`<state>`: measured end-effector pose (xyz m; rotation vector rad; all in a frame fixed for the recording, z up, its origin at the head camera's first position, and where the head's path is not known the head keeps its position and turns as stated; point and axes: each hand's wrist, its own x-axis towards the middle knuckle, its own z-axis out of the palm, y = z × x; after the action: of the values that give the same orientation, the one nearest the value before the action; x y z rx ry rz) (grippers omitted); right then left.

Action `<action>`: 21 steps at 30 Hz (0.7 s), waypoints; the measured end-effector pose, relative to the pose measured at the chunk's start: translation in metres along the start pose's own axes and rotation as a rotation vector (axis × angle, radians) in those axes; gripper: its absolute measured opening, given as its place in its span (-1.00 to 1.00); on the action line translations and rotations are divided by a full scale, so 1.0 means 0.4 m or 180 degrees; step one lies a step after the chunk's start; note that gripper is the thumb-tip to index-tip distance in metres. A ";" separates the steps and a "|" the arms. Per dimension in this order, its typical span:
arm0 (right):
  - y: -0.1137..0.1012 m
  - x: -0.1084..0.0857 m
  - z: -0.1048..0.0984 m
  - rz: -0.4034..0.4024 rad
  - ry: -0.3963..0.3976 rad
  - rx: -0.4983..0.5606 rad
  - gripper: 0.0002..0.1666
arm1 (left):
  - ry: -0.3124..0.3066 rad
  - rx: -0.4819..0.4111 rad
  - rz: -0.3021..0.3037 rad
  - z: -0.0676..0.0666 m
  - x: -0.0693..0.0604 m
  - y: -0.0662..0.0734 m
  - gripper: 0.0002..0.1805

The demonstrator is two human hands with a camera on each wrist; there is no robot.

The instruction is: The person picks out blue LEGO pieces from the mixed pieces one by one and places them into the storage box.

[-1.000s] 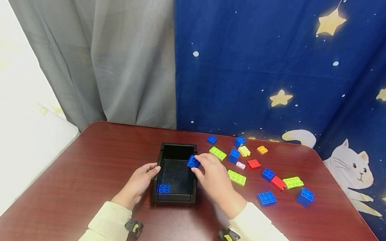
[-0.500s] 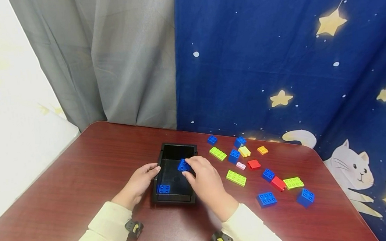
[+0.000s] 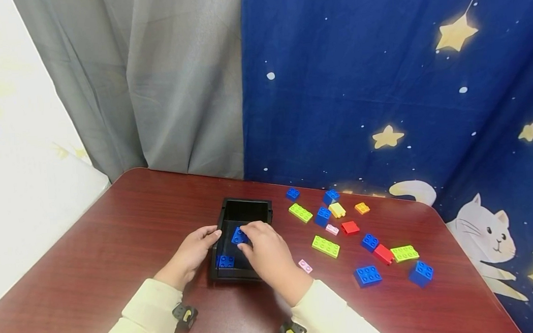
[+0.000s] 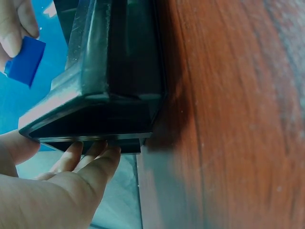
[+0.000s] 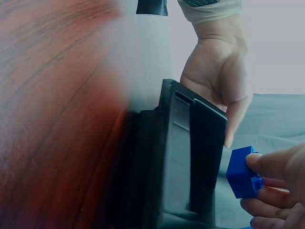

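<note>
A black open bin [image 3: 248,208] stands on the table. My left hand [image 3: 191,252] grips its left side; in the left wrist view the thumb is at the rim and the fingers lie against the outer wall. Over the inside of the bin, my right hand [image 3: 268,250] pinches a blue toy building brick [image 3: 238,236] between thumb and fingers. In the right wrist view this brick [image 5: 241,174] is held above the bin's rim, apart from it. Another blue brick [image 3: 226,261] lies in the bin's near left corner.
Loose bricks lie right of the bin: several blue ones [image 3: 368,276], lime ones [image 3: 325,246], red ones [image 3: 383,254], a yellow one [image 3: 337,210], an orange one [image 3: 362,208] and pink ones [image 3: 305,266]. Curtains [image 3: 188,90] hang behind the table [image 3: 115,237].
My right hand has carried the blue brick leftward from the bin's right rim to over its middle. A near pink brick has come into sight beside the right wrist. The left hand stays put.
</note>
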<state>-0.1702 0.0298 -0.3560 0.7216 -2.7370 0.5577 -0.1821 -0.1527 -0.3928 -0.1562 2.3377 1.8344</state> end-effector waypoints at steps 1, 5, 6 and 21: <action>-0.002 0.002 0.004 0.0003 -0.0022 -0.0009 -0.55 | -0.0003 -0.0001 0.0001 0.000 0.000 0.000 -0.47; -0.009 0.007 0.019 0.0017 -0.0113 -0.0046 -0.54 | -0.0011 0.0016 0.0001 -0.001 0.000 0.001 -0.46; -0.012 0.008 0.021 0.0014 -0.0123 -0.0054 -0.54 | -0.0013 0.0017 -0.0004 -0.001 0.000 0.001 -0.46; -0.022 0.019 0.059 -0.0057 -0.0166 -0.0201 -0.60 | -0.0010 -0.0046 -0.0014 0.001 0.000 0.000 -0.46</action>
<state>-0.1755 0.0095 -0.3720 0.7547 -2.7793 0.4527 -0.1819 -0.1523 -0.3927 -0.1600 2.3208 1.8485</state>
